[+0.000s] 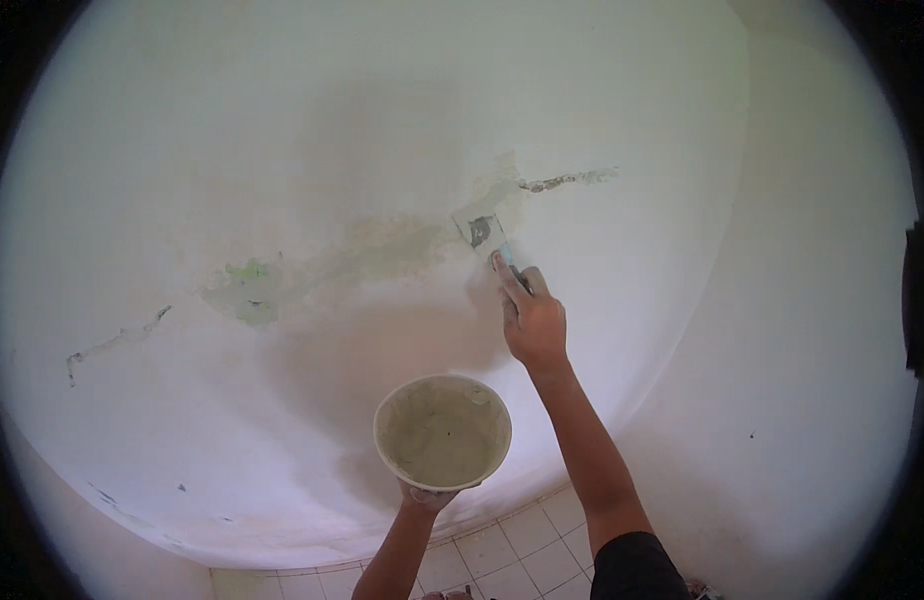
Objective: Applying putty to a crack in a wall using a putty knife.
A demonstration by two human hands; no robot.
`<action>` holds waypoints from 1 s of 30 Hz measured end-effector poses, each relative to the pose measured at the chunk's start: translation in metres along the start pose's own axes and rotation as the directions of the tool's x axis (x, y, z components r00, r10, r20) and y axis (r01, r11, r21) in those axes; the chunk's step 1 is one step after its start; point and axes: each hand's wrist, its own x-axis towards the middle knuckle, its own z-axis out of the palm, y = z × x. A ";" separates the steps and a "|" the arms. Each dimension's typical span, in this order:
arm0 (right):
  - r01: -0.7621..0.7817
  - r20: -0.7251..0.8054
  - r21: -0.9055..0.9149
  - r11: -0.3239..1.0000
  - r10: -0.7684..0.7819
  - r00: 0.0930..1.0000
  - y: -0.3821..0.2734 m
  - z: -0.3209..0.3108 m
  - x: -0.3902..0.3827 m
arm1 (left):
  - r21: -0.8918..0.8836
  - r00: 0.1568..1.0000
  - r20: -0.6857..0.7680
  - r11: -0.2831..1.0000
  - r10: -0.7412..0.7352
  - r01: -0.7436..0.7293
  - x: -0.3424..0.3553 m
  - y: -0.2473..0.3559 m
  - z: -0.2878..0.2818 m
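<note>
So, a round, pale bowl (432, 388) is being held up near the wall (232, 120) by the left hand (429, 494), and some greyish-green paste (447, 445) is being kept in it, with smears up the inner sides. Further up, a long greenish-grey patch (382, 255) is being shown across the wall, a dark crack (572, 180) being left exposed past its right end and a thinner crack (122, 340) off to the left. Floor tiles (522, 535) are being partly blocked by the forearms and a black sleeve (637, 568).

As for the putty knife (482, 232), its handle is being gripped in the right hand (535, 325), one finger being stretched toward the blade. The blade is being held beyond the fingertips, over the patch. The left fingers are mostly being hidden under the bowl, so their spread can't be told.
</note>
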 end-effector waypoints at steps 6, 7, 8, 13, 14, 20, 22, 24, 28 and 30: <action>0.063 -0.032 0.022 0.998 -0.062 0.998 0.030 0.028 -0.043 | -0.057 0.999 -0.034 0.998 -0.041 0.039 -0.003 0.001 -0.002; 0.063 -0.032 0.022 0.998 -0.063 0.998 0.034 0.030 -0.049 | -0.266 0.998 -0.025 0.962 -0.064 0.055 -0.002 -0.001 -0.009; 0.045 -0.017 0.025 0.999 -0.045 0.999 0.035 0.030 -0.055 | -0.462 0.996 -0.012 0.884 -0.087 0.071 -0.001 0.000 -0.009; -0.013 0.058 -0.011 1.000 0.014 0.998 0.039 0.013 -0.073 | -0.427 0.987 -0.048 0.897 -0.154 0.119 -0.003 0.007 -0.006; -0.028 0.065 -0.006 1.000 0.028 0.997 0.038 0.003 -0.072 | -0.407 0.986 -0.064 0.906 -0.156 0.117 -0.003 0.007 -0.006; -0.016 -0.094 0.088 0.996 0.024 0.995 0.020 -0.005 -0.032 | -0.369 0.991 0.028 0.920 -0.131 0.132 -0.003 0.003 -0.021; 0.015 -0.150 0.099 0.995 0.000 0.989 0.016 0.007 -0.017 | -0.105 0.998 -0.001 0.993 -0.062 0.061 -0.007 0.001 -0.010; 0.036 -0.074 0.054 0.998 -0.032 0.997 0.018 0.026 -0.006 | 0.170 1.000 -0.005 0.985 0.021 -0.020 -0.006 -0.001 -0.006; 0.038 -0.069 -0.023 0.999 -0.039 0.997 0.034 0.059 -0.022 | 0.228 1.000 -0.011 0.973 -0.026 0.028 -0.010 0.001 -0.005; 0.019 -0.040 -0.020 1.000 -0.020 0.999 0.038 0.067 -0.037 | 0.206 0.998 -0.038 0.977 -0.053 0.059 -0.012 0.005 -0.007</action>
